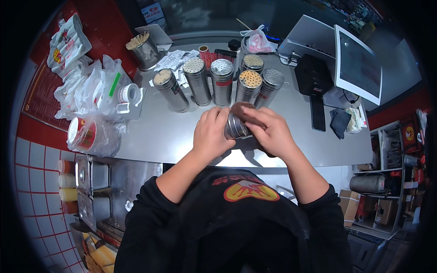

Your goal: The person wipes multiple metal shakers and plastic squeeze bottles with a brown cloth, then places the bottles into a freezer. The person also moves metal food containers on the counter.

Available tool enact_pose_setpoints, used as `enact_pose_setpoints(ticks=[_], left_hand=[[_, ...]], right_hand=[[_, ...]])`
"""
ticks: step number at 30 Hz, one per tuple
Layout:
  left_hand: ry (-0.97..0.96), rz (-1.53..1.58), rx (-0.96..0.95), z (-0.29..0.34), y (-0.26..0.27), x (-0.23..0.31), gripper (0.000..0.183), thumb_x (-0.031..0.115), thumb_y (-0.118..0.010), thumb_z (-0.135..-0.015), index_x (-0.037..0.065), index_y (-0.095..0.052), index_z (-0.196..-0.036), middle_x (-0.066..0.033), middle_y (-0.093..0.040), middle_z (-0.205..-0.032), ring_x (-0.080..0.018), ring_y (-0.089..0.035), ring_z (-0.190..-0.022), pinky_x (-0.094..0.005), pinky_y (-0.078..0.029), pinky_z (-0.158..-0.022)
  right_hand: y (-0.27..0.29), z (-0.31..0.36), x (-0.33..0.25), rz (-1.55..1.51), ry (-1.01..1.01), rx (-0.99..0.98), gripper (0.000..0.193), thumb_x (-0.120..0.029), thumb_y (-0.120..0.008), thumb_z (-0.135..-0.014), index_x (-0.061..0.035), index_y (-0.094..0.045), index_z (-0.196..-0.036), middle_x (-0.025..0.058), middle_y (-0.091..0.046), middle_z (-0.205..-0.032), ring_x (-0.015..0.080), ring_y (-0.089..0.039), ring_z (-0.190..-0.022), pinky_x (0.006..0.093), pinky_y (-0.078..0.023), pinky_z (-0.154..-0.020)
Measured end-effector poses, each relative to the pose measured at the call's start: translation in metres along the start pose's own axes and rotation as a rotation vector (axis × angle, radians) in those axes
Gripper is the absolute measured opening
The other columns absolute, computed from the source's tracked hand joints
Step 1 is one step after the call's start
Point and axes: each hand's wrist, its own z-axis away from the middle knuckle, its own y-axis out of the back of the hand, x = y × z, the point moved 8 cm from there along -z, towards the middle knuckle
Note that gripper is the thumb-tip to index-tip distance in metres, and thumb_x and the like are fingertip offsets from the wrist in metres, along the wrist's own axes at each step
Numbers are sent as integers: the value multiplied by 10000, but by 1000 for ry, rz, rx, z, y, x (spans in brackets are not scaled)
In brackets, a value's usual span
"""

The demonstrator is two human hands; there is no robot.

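Note:
Near the front of the steel counter (150,132), my left hand (211,129) is wrapped round a metal shaker (233,126), tilted on its side. My right hand (271,132) grips a brown cloth (246,113) and presses it against the shaker's end, partly covering it. Just beyond my hands stand several upright steel shakers with perforated lids: one with a tan top (170,91), one with a pale top (197,84), one with a red band (222,86) and one with an orange-yellow top (249,82).
A steel canister of wooden sticks (144,52) and paper slips (175,61) stand behind. White plastic bags (93,86) and wrapped stacked cups (95,136) are at left. A white monitor (359,63), black box (313,75), phone (318,113) and dark cloth (339,123) occupy the right.

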Motion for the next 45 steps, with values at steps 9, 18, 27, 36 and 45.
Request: enact_pose_setpoints(ticks=[9,18,27,36,45], left_hand=[[282,77,-80,-3,-15,-11,698,170,-755,-503,68,-508,-1148,-149,-544,-1041,-356,-527,-987,-406,-450,-847],[524,931,-68,14,-69,-49,658,177,-807,-576,27,-500,-1138,-83,-617,-977,-172,-597,-885,-307,-468,-810],[614,607,290,48,-105,-134,710,125,-830,-562,56,-483,-1177,-114,-613,-1041,-250,-567,-1010,-346,-435,-883],[767,345,408,68,-72,-128,990,189,-803,-651,3,-184,-1401,-236,-425,-1313,-312,-450,-1205,-351,-368,-999],[1119,517,726,294,-12,-80,226,213,-584,-886,16,-666,-812,-43,-650,-717,-107,-582,-646,-254,-453,-621]], right_hand=[[27,22,-16,304,24,-27,371,-71,-651,-677,-194,-667,-1026,62,-590,-848,254,-592,-784,356,-490,-668],[19,69,66,446,-213,-197,367,-77,-602,-703,-248,-663,-1022,64,-584,-879,272,-604,-807,359,-496,-703],[101,96,104,176,-271,183,352,-28,-616,-737,-142,-637,-1069,114,-603,-883,285,-596,-815,327,-484,-739],[64,78,145,267,-243,-182,434,-78,-617,-793,-107,-534,-1218,184,-565,-1116,351,-553,-1009,366,-448,-871],[-56,102,131,455,309,-479,541,-174,-612,-767,-141,-488,-1293,246,-449,-1278,422,-501,-974,460,-401,-873]])
